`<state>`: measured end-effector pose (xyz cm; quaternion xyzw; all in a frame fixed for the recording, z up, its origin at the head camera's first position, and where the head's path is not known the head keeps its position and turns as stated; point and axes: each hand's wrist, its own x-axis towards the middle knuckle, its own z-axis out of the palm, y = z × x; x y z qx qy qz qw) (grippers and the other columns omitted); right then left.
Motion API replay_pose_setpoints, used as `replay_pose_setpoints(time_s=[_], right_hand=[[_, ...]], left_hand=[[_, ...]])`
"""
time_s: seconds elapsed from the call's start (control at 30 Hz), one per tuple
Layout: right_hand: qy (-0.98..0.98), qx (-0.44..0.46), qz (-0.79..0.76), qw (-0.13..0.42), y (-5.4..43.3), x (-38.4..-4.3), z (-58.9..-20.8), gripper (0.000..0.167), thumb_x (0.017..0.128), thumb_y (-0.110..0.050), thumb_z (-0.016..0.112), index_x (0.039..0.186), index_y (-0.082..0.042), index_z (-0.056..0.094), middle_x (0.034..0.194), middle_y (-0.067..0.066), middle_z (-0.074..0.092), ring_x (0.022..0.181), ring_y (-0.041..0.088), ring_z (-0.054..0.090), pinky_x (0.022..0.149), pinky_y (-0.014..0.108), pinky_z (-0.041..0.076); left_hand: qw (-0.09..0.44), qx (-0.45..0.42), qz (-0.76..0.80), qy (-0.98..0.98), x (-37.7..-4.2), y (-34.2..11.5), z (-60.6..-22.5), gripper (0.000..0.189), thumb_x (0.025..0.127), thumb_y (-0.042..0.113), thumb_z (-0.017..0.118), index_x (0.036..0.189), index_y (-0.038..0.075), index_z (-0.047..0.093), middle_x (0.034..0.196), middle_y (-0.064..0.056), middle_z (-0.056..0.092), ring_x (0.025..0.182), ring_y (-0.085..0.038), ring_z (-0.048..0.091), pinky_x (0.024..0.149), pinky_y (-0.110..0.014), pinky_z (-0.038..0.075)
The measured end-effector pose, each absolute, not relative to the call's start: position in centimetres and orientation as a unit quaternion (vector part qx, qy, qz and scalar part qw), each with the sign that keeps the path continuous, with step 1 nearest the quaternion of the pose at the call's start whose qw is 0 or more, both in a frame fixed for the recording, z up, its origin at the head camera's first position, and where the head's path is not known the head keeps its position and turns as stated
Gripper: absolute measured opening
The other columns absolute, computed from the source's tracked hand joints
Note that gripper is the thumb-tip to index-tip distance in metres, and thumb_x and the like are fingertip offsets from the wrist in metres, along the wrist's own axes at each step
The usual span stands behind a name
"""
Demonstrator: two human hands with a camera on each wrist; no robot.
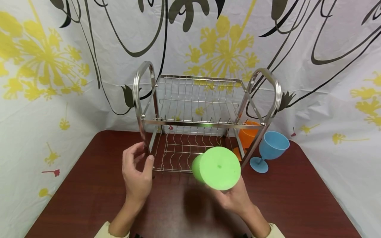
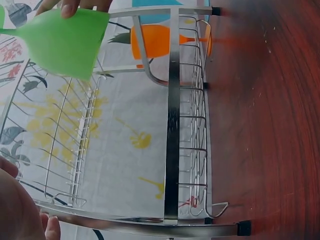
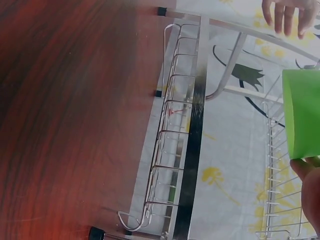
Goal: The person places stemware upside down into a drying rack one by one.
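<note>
A green goblet is upside down in my right hand, its round foot facing the head camera. Fingers of that hand grip the goblet's bowl in the left wrist view. In the right wrist view the green bowl shows in part at the edge. My left hand is beside the left front post of a metal two-tier dish rack, thumb and fingers loosely bent and apart. Its fingers hang relaxed near the rack's side frame in the right wrist view.
A blue goblet stands upright to the right of the rack, on the dark red-brown table. Behind the rack's right post, an orange goblet is partly hidden. A white patterned cloth hangs round the back and sides.
</note>
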<state>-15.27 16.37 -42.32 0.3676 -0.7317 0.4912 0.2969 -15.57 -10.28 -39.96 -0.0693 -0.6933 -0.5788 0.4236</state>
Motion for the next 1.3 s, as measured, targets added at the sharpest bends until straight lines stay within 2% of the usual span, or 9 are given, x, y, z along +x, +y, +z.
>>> replay_pose_setpoints(time_s=[0.13, 0.23, 0.33, 0.43, 0.57, 0.77, 0.97, 1.17, 1.3], right_hand=[[-0.743, 0.351, 0.475, 0.316, 16.7, -14.9, -42.5, 0.067, 0.087, -0.039, 0.071, 0.128, 0.010, 0.051, 0.118, 0.014, 0.060, 0.108, 0.012, 0.056, 0.095, 0.019, 0.044], [-0.741, 0.346, 0.477, 0.322, 17.0, -14.8, -42.5, 0.066, 0.086, -0.040, 0.070, 0.127, 0.010, 0.052, 0.121, 0.011, 0.060, 0.112, 0.010, 0.055, 0.095, 0.019, 0.043], [-0.720, 0.362, 0.496, 0.323, 17.2, -14.9, -42.4, 0.073, 0.085, -0.037, 0.072, 0.130, 0.014, 0.048, 0.132, 0.008, 0.056, 0.120, 0.011, 0.052, 0.099, 0.019, 0.042], [-0.673, 0.400, 0.546, 0.299, 17.2, -15.4, -42.2, 0.086, 0.079, -0.028, 0.080, 0.134, 0.020, 0.034, 0.142, 0.017, 0.046, 0.133, 0.022, 0.043, 0.107, 0.024, 0.039], [-0.623, 0.441, 0.586, 0.270, 17.1, -15.9, -41.6, 0.098, 0.072, -0.018, 0.086, 0.136, 0.023, 0.024, 0.144, 0.029, 0.034, 0.139, 0.035, 0.032, 0.112, 0.031, 0.035], [-0.608, 0.464, 0.573, 0.295, 16.9, -15.8, -40.6, 0.076, 0.079, -0.017, 0.081, 0.134, 0.014, 0.039, 0.145, 0.028, 0.031, 0.139, 0.038, 0.032, 0.113, 0.033, 0.033], [-0.597, 0.474, 0.555, 0.334, 16.3, -15.7, -39.3, 0.062, 0.084, -0.022, 0.077, 0.133, 0.006, 0.050, 0.145, 0.020, 0.037, 0.138, 0.032, 0.035, 0.113, 0.033, 0.032], [-0.529, 0.536, 0.527, 0.394, 14.5, -16.2, -35.6, 0.043, 0.096, -0.017, 0.060, 0.137, -0.008, 0.054, 0.143, 0.011, 0.044, 0.136, 0.023, 0.041, 0.113, 0.031, 0.032], [-0.517, 0.551, 0.502, 0.422, 14.4, -16.4, -34.7, 0.043, 0.095, -0.016, 0.059, 0.136, -0.003, 0.053, 0.142, 0.012, 0.043, 0.136, 0.023, 0.041, 0.113, 0.031, 0.032]], left_hand=[[0.413, -0.041, -0.588, -0.694, -15.7, -10.4, -40.1, 0.047, 0.082, -0.010, 0.062, 0.127, 0.000, 0.055, 0.118, -0.016, 0.054, 0.110, -0.025, 0.053, 0.092, -0.025, 0.049], [0.404, -0.030, -0.591, -0.697, -16.0, -10.5, -40.0, 0.049, 0.084, -0.009, 0.062, 0.130, 0.002, 0.052, 0.121, -0.015, 0.054, 0.113, -0.024, 0.052, 0.095, -0.027, 0.049], [0.390, -0.029, -0.595, -0.702, -16.4, -10.7, -39.9, 0.050, 0.085, -0.008, 0.061, 0.133, 0.004, 0.051, 0.123, -0.012, 0.055, 0.115, -0.022, 0.052, 0.096, -0.030, 0.049], [0.377, -0.030, -0.592, -0.712, -16.7, -10.7, -39.8, 0.053, 0.085, -0.007, 0.062, 0.135, 0.006, 0.050, 0.124, -0.010, 0.055, 0.115, -0.020, 0.052, 0.096, -0.030, 0.049], [0.372, -0.028, -0.586, -0.719, -16.8, -10.7, -39.9, 0.055, 0.084, -0.007, 0.063, 0.135, 0.008, 0.050, 0.122, -0.009, 0.055, 0.114, -0.022, 0.053, 0.095, -0.031, 0.050], [0.353, -0.018, -0.597, -0.720, -17.2, -10.9, -39.9, 0.048, 0.089, -0.002, 0.062, 0.134, 0.009, 0.051, 0.120, -0.008, 0.058, 0.112, -0.021, 0.056, 0.093, -0.028, 0.049], [0.337, -0.002, -0.603, -0.723, -17.7, -11.1, -40.3, 0.041, 0.093, 0.001, 0.059, 0.134, 0.003, 0.051, 0.119, -0.016, 0.061, 0.108, -0.021, 0.058, 0.087, -0.012, 0.047], [0.337, 0.004, -0.592, -0.732, -18.2, -11.4, -40.5, 0.033, 0.096, -0.002, 0.052, 0.129, 0.000, 0.053, 0.114, -0.022, 0.061, 0.101, -0.019, 0.059, 0.080, -0.007, 0.047], [0.342, 0.010, -0.576, -0.742, -18.3, -11.5, -40.5, 0.034, 0.094, -0.006, 0.053, 0.127, -0.001, 0.054, 0.109, -0.023, 0.061, 0.096, -0.015, 0.059, 0.078, -0.008, 0.047]])
